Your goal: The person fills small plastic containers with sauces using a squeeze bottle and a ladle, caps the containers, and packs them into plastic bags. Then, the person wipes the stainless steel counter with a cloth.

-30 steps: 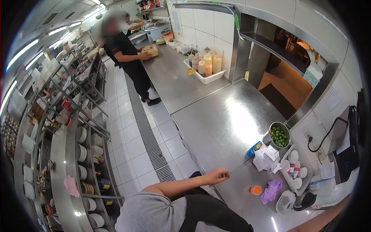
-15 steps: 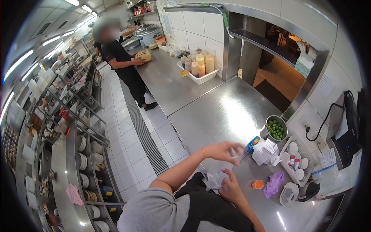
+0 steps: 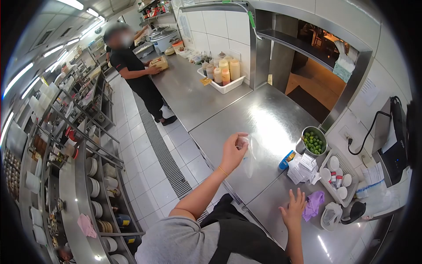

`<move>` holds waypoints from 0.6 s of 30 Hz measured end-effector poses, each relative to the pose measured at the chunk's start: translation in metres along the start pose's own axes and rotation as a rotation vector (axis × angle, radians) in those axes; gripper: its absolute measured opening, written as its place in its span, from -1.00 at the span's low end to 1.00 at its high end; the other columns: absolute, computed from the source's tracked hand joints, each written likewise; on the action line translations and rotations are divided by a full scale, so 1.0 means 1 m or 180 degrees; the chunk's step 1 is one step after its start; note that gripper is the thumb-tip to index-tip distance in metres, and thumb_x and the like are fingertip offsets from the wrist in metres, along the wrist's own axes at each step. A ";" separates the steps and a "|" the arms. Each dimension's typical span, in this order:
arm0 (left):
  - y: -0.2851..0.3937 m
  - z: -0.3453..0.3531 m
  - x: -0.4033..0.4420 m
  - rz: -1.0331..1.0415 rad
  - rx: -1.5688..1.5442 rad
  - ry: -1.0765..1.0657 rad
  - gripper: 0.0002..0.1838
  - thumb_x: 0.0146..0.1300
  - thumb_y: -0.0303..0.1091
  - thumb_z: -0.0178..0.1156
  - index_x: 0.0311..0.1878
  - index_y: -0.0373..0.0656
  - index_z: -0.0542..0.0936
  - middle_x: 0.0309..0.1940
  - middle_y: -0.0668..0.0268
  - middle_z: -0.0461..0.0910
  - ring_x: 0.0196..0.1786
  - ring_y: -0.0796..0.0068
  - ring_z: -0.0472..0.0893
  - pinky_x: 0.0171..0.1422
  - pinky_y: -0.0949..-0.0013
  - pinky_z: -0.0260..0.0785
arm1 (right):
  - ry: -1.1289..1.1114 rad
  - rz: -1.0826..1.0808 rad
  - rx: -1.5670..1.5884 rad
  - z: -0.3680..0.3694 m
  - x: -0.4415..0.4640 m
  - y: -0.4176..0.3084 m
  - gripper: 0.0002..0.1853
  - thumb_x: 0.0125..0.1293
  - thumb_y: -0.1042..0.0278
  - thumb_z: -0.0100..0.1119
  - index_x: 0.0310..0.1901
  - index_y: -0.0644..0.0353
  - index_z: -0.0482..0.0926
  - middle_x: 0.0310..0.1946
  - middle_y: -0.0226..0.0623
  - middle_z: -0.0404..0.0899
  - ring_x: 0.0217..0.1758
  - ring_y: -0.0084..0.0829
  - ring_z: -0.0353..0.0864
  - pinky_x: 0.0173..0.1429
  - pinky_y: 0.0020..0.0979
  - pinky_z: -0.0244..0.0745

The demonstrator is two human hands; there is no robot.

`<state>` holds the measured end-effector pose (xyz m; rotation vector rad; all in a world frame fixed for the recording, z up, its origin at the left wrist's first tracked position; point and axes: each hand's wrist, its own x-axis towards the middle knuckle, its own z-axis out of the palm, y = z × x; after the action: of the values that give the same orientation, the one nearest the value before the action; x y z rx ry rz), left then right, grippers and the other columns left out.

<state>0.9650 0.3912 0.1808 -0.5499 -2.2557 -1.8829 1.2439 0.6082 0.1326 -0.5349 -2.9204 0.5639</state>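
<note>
My left hand (image 3: 234, 150) is raised over the steel counter (image 3: 224, 127), its fingers curled round the top of a clear plastic bag (image 3: 249, 163). The bag hangs thin and see-through, and its outline is hard to make out. My right hand (image 3: 292, 210) is spread above the counter with nothing visible in it. Just beyond its fingers lies a crumpled purple cloth (image 3: 313, 205). A stack of white paper packets (image 3: 304, 169) lies farther along, with a blue-and-yellow container (image 3: 286, 160) beside it. No orange cup shows now; my right hand covers that spot.
A metal pot of green limes (image 3: 313, 141) stands near the wall. A white basket (image 3: 349, 180) holds small tubs. Sauce bottles fill another basket (image 3: 226, 88). A clear tub (image 3: 329, 218) sits at the right. Across the counter, a person in black (image 3: 136, 72) holds a box.
My left hand has moved up and away over the counter, carrying the plastic bag. My right hand has moved right, opened, and now covers where the orange cup stood.
</note>
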 end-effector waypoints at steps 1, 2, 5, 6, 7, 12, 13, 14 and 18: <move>0.024 0.001 -0.004 0.0078 -0.0025 0.0059 -0.66 0.18 -0.62 0.33 0.04 -0.20 0.57 -0.40 0.34 0.52 -0.39 0.53 0.54 -0.29 0.43 0.45 | -0.0071 0.0175 -0.0060 0.003 -0.002 0.008 0.02 -0.03 0.36 0.60 0.51 -0.06 0.26 0.57 -0.06 0.08 0.63 0.12 0.02 0.61 0.22 -0.06; 0.031 0.006 -0.009 0.0183 -0.0064 0.0048 -0.67 0.20 -0.61 0.33 0.02 -0.21 0.54 -0.32 0.31 0.53 -0.38 0.51 0.55 -0.29 0.42 0.46 | -0.0145 0.0342 -0.0120 0.007 -0.004 0.014 0.07 -0.07 0.31 0.64 0.52 -0.07 0.24 0.57 -0.07 0.07 0.63 0.12 0.02 0.61 0.19 -0.04; 0.025 0.027 -0.032 0.0676 0.0094 -0.0286 -0.76 0.27 -0.59 0.30 -0.08 -0.21 0.45 0.01 0.14 0.50 -0.34 0.29 0.60 -0.24 0.33 0.50 | -0.0220 0.0402 -0.0009 0.016 -0.007 0.028 0.10 -0.11 0.30 0.66 0.52 -0.07 0.24 0.57 -0.06 0.08 0.61 0.12 0.05 0.59 0.17 0.02; 0.024 0.031 -0.039 0.0897 0.0316 -0.0470 -0.80 0.29 -0.57 0.28 -0.11 -0.21 0.45 0.07 0.10 0.49 -0.33 0.20 0.61 -0.23 0.28 0.52 | -0.0225 0.0402 -0.0016 0.020 -0.008 0.030 0.10 -0.11 0.30 0.66 0.52 -0.07 0.24 0.57 -0.06 0.08 0.61 0.12 0.05 0.59 0.17 0.02; 0.030 0.033 -0.048 0.0862 0.0637 -0.0799 -0.88 0.31 -0.58 0.20 -0.16 -0.23 0.46 0.15 0.04 0.48 -0.29 0.06 0.63 -0.17 0.16 0.54 | -0.0264 0.0446 -0.0067 0.023 -0.009 0.031 0.08 -0.12 0.32 0.66 0.50 -0.06 0.26 0.54 -0.06 0.11 0.58 0.11 0.09 0.56 0.15 0.08; -0.004 0.048 -0.065 0.1078 0.1208 -0.1245 -0.89 0.18 -0.67 0.08 -0.24 -0.30 0.50 0.27 -0.06 0.46 -0.17 -0.05 0.66 -0.06 0.05 0.55 | -0.0341 0.0490 -0.0095 0.036 -0.009 0.044 -0.01 -0.12 0.39 0.65 0.43 -0.01 0.35 0.45 -0.04 0.21 0.47 0.09 0.24 0.47 0.05 0.28; -0.016 0.049 -0.064 0.1323 0.1327 -0.1155 -0.88 0.16 -0.69 0.08 -0.25 -0.32 0.51 0.26 -0.08 0.46 -0.17 -0.05 0.65 -0.06 0.06 0.56 | -0.0228 0.0527 -0.0029 0.034 -0.007 0.043 -0.04 -0.12 0.42 0.63 0.40 0.01 0.38 0.41 -0.04 0.24 0.41 0.08 0.29 0.43 0.00 0.34; -0.027 0.050 -0.064 0.1330 0.1328 -0.1170 -0.88 0.16 -0.69 0.08 -0.25 -0.32 0.51 0.26 -0.08 0.46 -0.17 -0.05 0.65 -0.06 0.06 0.56 | -0.0116 0.0568 0.0040 0.033 -0.006 0.042 -0.08 -0.12 0.45 0.62 0.37 0.03 0.40 0.38 -0.03 0.27 0.36 0.07 0.34 0.39 -0.05 0.39; -0.042 0.044 -0.066 0.0677 0.2353 -0.1629 -0.91 0.20 -0.66 0.05 -0.22 -0.44 0.49 0.11 -0.20 0.47 -0.12 -0.16 0.64 0.00 -0.01 0.56 | -0.0093 0.0755 0.0161 0.040 0.001 0.055 -0.17 -0.12 0.49 0.60 0.28 0.05 0.46 0.29 -0.02 0.32 0.30 0.08 0.38 0.32 -0.06 0.44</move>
<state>1.0150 0.4165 0.1109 -1.1517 -2.7978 -0.7506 1.2536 0.6426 0.0745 -0.8809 -2.8796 0.6758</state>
